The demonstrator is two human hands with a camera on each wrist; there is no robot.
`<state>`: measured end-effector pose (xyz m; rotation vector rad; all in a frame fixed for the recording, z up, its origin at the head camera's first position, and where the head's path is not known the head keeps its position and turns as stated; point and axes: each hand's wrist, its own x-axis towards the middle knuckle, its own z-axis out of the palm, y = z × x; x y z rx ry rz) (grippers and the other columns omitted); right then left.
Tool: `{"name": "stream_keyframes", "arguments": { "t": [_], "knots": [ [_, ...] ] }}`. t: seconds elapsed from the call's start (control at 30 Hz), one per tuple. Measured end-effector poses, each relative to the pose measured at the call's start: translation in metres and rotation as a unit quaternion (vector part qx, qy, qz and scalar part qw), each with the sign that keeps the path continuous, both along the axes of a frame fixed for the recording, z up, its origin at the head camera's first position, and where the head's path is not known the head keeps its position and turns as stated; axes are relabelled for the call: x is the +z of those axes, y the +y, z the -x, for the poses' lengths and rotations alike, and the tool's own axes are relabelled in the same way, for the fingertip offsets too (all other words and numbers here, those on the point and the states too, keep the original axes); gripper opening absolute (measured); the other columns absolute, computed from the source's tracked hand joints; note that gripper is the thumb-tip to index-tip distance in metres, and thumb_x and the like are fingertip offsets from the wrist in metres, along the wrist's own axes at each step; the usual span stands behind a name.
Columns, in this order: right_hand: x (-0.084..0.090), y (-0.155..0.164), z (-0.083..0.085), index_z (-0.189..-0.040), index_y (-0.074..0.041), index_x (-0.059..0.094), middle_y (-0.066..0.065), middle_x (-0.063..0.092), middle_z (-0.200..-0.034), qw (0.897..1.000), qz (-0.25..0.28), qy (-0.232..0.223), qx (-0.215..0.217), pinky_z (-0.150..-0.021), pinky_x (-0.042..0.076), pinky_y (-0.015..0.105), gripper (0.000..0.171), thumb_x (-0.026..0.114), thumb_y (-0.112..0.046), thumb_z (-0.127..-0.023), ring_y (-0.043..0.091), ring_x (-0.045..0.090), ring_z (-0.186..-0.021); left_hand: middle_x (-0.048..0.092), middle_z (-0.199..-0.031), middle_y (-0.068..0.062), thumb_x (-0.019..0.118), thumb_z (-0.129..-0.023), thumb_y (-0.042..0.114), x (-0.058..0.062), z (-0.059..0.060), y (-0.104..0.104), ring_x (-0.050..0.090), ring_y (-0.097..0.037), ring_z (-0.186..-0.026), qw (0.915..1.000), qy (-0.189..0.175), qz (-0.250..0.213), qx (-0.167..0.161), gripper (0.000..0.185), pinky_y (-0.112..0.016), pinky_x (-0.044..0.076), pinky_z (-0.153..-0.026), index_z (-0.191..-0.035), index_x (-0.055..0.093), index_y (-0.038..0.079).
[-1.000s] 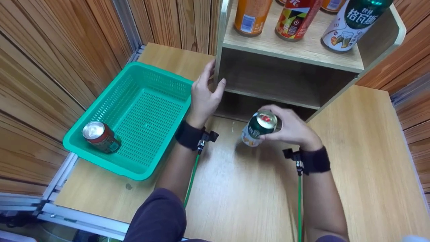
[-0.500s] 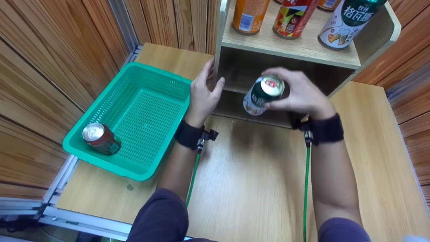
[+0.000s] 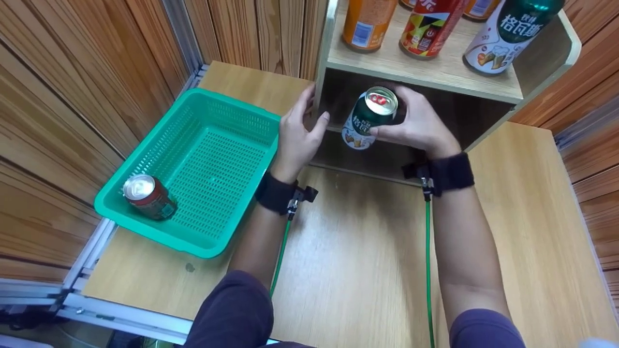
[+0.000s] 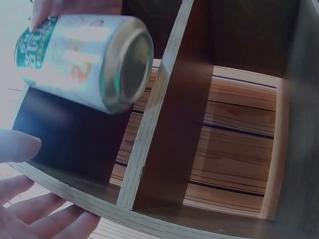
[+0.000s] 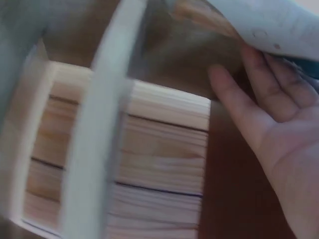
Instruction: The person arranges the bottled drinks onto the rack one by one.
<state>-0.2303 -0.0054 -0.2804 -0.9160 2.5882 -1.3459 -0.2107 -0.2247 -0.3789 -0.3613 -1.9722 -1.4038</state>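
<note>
My right hand grips a green-and-white drink can near its top, thumb on the near side. The can is held in front of the shelf unit's middle opening, its top tipped toward me. In the left wrist view the can shows its bare metal base, level with the shelf boards. My left hand rests at the unit's left side panel with fingers extended and thumb apart. The right wrist view is blurred; the can crosses its top corner above my fingers.
Left of my arm stands a green perforated basket with one dark red can leaning inside. On the top shelf are an orange can, a red can, another green-and-white can and more behind. Green cables run from both wrists.
My right hand has raised the can from over the table to the front of the middle shelf opening, then shifted slightly left. My left hand stays at the side panel.
</note>
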Motion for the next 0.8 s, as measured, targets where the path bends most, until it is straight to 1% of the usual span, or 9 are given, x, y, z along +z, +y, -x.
{"name": "stream_keyframes", "arguments": {
  "t": [0.13,0.3,0.33,0.43,0.53,0.57,0.63,0.7,0.8],
  "knots": [
    [-0.010,-0.004,0.015,-0.120,-0.005,0.050,0.008,0.058,-0.107,0.997,0.062,-0.051,0.004,-0.089,0.039,0.030,0.063,0.079,-0.011,-0.064,0.020,0.053,-0.099,0.049,-0.127,-0.005,0.060,-0.084,0.020,0.001,0.001,-0.001,0.047,-0.007,-0.111,1.0000,0.000,0.003,-0.001,0.053,-0.025,0.041,-0.090,-0.132,0.041,0.007],
    [-0.017,-0.007,0.035,-0.127,-0.007,0.043,0.010,0.053,-0.117,0.991,0.086,-0.103,0.003,-0.096,0.033,0.032,0.071,0.078,-0.013,-0.066,0.022,0.048,-0.108,0.049,-0.127,-0.008,0.061,-0.083,0.015,0.005,0.003,-0.002,0.046,-0.009,-0.112,1.0000,0.001,-0.004,-0.006,0.053,-0.025,0.040,-0.091,-0.131,0.041,0.004],
    [-0.018,-0.008,0.038,-0.130,-0.009,0.039,0.010,0.050,-0.122,0.991,0.082,-0.109,-0.001,-0.098,0.030,0.032,0.074,0.078,-0.015,-0.067,0.022,0.046,-0.111,0.048,-0.127,-0.009,0.062,-0.083,0.014,0.006,0.003,-0.002,0.046,-0.009,-0.113,0.9999,0.000,-0.007,-0.007,0.053,-0.025,0.040,-0.091,-0.131,0.041,0.003],
    [-0.020,-0.010,0.045,-0.139,-0.016,0.026,0.006,0.032,-0.139,0.988,0.078,-0.130,-0.013,-0.104,0.019,0.030,0.086,0.076,-0.020,-0.070,0.019,0.030,-0.125,0.048,-0.127,-0.013,0.062,-0.082,0.008,0.009,0.002,-0.002,0.047,-0.013,-0.112,0.9998,-0.005,-0.016,-0.009,0.053,-0.025,0.040,-0.091,-0.130,0.041,0.000],
    [-0.021,-0.012,0.050,-0.142,-0.017,0.017,0.003,0.021,-0.144,0.986,0.081,-0.146,-0.014,-0.105,0.013,0.027,0.091,0.074,-0.020,-0.072,0.016,0.021,-0.129,0.049,-0.126,-0.015,0.061,-0.081,0.002,0.016,-0.006,-0.001,0.049,-0.015,-0.111,0.9996,-0.013,-0.025,-0.010,0.051,-0.026,0.040,-0.091,-0.128,0.042,-0.003],
    [-0.021,-0.013,0.052,-0.142,-0.016,0.015,0.003,0.019,-0.145,0.984,0.082,-0.155,-0.014,-0.106,0.012,0.027,0.091,0.074,-0.020,-0.072,0.016,0.019,-0.130,0.049,-0.126,-0.015,0.060,-0.081,0.000,0.019,-0.010,0.000,0.049,-0.015,-0.111,0.9995,-0.017,-0.026,-0.011,0.050,-0.026,0.040,-0.091,-0.128,0.042,-0.003],
    [-0.022,-0.014,0.055,-0.141,-0.013,0.017,0.006,0.025,-0.142,0.980,0.080,-0.182,-0.009,-0.105,0.015,0.029,0.088,0.073,-0.018,-0.073,0.020,0.024,-0.128,0.049,-0.126,-0.016,0.058,-0.082,-0.002,0.025,-0.016,0.001,0.050,-0.015,-0.110,0.9993,-0.021,-0.029,-0.013,0.048,-0.026,0.040,-0.091,-0.127,0.042,-0.005],
    [-0.023,-0.015,0.058,-0.140,-0.009,0.020,0.009,0.029,-0.140,0.974,0.053,-0.220,-0.009,-0.106,0.013,0.032,0.082,0.071,-0.022,-0.076,0.022,0.025,-0.127,0.048,-0.126,-0.016,0.056,-0.082,-0.003,0.029,-0.021,0.002,0.049,-0.014,-0.110,0.9991,-0.027,-0.029,-0.015,0.047,-0.024,0.040,-0.091,-0.127,0.042,-0.005],
    [-0.023,-0.015,0.063,-0.139,-0.005,0.021,0.012,0.025,-0.142,0.962,0.005,-0.274,-0.012,-0.107,0.004,0.037,0.081,0.067,-0.032,-0.078,0.024,0.017,-0.130,0.048,-0.127,-0.016,0.055,-0.081,-0.005,0.031,-0.023,0.003,0.049,-0.013,-0.111,0.9992,-0.025,-0.027,-0.015,0.048,-0.023,0.039,-0.091,-0.127,0.042,-0.006]
  ]
}}
